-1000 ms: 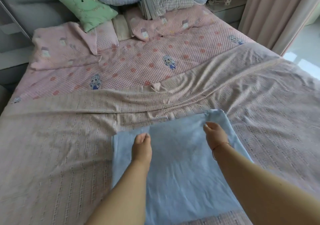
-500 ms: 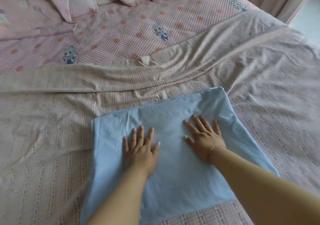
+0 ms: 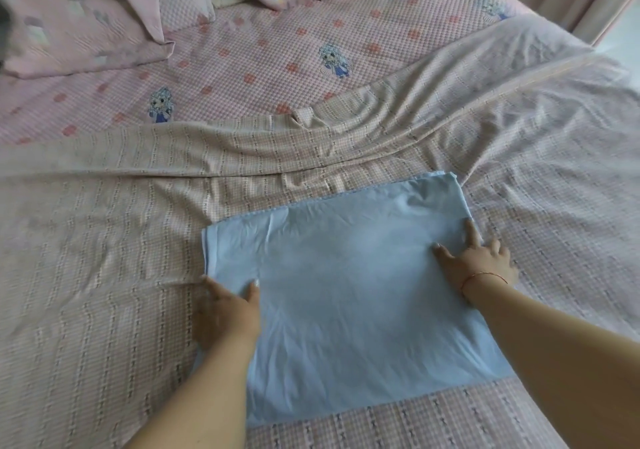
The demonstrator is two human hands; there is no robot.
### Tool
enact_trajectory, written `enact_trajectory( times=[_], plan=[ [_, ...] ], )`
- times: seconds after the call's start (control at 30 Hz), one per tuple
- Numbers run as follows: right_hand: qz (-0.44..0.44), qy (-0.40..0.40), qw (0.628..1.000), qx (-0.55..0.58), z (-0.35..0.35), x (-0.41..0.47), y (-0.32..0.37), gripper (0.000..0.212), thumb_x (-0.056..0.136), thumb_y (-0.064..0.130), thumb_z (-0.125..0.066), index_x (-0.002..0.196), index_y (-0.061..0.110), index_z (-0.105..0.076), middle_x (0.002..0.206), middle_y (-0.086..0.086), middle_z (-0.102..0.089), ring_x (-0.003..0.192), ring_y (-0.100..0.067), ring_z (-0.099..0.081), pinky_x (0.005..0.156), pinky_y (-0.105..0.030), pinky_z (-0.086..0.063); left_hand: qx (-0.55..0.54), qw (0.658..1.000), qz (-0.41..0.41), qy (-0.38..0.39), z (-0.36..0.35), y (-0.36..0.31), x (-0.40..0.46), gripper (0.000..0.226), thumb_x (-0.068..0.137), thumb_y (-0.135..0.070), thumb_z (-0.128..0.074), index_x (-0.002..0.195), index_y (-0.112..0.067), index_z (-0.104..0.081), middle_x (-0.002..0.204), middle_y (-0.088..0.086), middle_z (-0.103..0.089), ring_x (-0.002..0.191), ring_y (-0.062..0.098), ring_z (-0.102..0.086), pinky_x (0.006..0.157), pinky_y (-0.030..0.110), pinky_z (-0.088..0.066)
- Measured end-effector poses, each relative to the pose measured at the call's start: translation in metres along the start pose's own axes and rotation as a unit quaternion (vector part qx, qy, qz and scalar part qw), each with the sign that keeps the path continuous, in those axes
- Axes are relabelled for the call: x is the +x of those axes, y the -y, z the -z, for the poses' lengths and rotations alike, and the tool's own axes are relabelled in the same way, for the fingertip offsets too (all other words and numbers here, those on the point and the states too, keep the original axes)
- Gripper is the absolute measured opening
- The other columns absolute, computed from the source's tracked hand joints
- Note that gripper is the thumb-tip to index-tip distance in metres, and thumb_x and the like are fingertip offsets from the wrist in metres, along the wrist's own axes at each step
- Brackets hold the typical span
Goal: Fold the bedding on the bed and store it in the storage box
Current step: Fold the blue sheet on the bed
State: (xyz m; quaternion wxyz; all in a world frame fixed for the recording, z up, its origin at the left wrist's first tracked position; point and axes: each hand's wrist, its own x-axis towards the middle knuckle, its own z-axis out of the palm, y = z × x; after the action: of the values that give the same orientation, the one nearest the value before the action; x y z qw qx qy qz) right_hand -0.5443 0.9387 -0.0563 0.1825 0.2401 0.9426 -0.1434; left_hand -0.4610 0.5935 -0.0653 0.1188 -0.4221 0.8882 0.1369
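Right now your left hand (image 3: 225, 313) sits at the left edge of the folded pale blue cotton sheet (image 3: 346, 293), thumb lying on top of the cloth and the fingers at or under the edge, though blur keeps you from telling whether they truly pinch it. Your right hand (image 3: 479, 261), with a thin red cord at the wrist, rests on the sheet's right edge with the forefinger and thumb stretched flat and the other fingers bent over the border. That blue sheet lies as a rough rectangle on the wrinkled beige checked blanket (image 3: 104, 275) spread across the bed. Beyond it shows a pink gingham bedsheet with cartoon figures (image 3: 259, 57), and pink pillows (image 3: 76, 29) lie at the head.
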Motion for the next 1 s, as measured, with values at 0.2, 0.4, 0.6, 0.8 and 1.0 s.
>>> enact_trajectory(
  times=[0.2,0.4,0.6,0.8,1.0],
  plan=[
    [-0.084,0.046,0.975,0.201,0.013,0.007,-0.01,0.066,0.072,0.057,-0.07,0.111,0.005,-0.059,0.086,-0.01,-0.064,0.074,-0.027,-0.061,0.069,-0.032,-0.045,-0.313,0.944,0.096,0.045,0.018,0.003,0.001,0.059,0.07,-0.044,-0.081,0.106,-0.002,-0.062,0.1,0.015,-0.064,0.088,0.028,-0.063,0.075,0.028,-0.05],
    [-0.003,0.031,0.966,0.255,0.041,-0.01,-0.008,0.037,0.085,0.033,-0.063,0.108,0.004,-0.06,0.092,-0.015,-0.061,0.084,-0.033,-0.059,0.075,-0.037,-0.048,-0.457,0.88,0.073,0.108,0.016,0.007,0.013,0.087,0.034,-0.056,-0.083,0.099,-0.001,-0.067,0.094,0.014,-0.073,0.084,0.03,-0.071,0.08,0.055,-0.057],
    [0.006,-0.029,0.956,0.293,0.083,-0.044,-0.022,0.029,0.087,0.032,-0.06,0.1,0.006,-0.059,0.086,-0.012,-0.058,0.08,-0.03,-0.054,0.072,-0.034,-0.044,-0.449,0.888,0.019,0.099,0.09,-0.024,-0.044,0.04,0.07,-0.036,-0.082,0.09,-0.005,-0.068,0.092,0.014,-0.072,0.083,0.029,-0.07,0.082,0.052,-0.057],
    [0.017,-0.045,0.951,0.305,0.129,-0.073,-0.047,0.023,0.089,0.033,-0.059,0.091,0.011,-0.053,0.086,-0.012,-0.056,0.083,-0.032,-0.056,0.07,-0.032,-0.04,-0.443,0.889,-0.018,0.114,0.121,-0.045,-0.085,0.042,0.068,-0.039,-0.082,0.091,-0.006,-0.07,0.091,0.01,-0.073,0.084,0.028,-0.07,0.084,0.051,-0.057],
    [0.004,-0.071,0.944,0.322,0.166,-0.094,-0.077,0.028,0.088,0.035,-0.057,0.098,0.009,-0.057,0.088,-0.01,-0.058,0.086,-0.032,-0.057,0.071,-0.032,-0.041,-0.458,0.878,-0.044,0.132,0.145,-0.072,-0.129,0.039,0.074,-0.034,-0.081,0.097,-0.006,-0.068,0.096,0.012,-0.071,0.086,0.03,-0.069,0.086,0.048,-0.056]
  ],
)
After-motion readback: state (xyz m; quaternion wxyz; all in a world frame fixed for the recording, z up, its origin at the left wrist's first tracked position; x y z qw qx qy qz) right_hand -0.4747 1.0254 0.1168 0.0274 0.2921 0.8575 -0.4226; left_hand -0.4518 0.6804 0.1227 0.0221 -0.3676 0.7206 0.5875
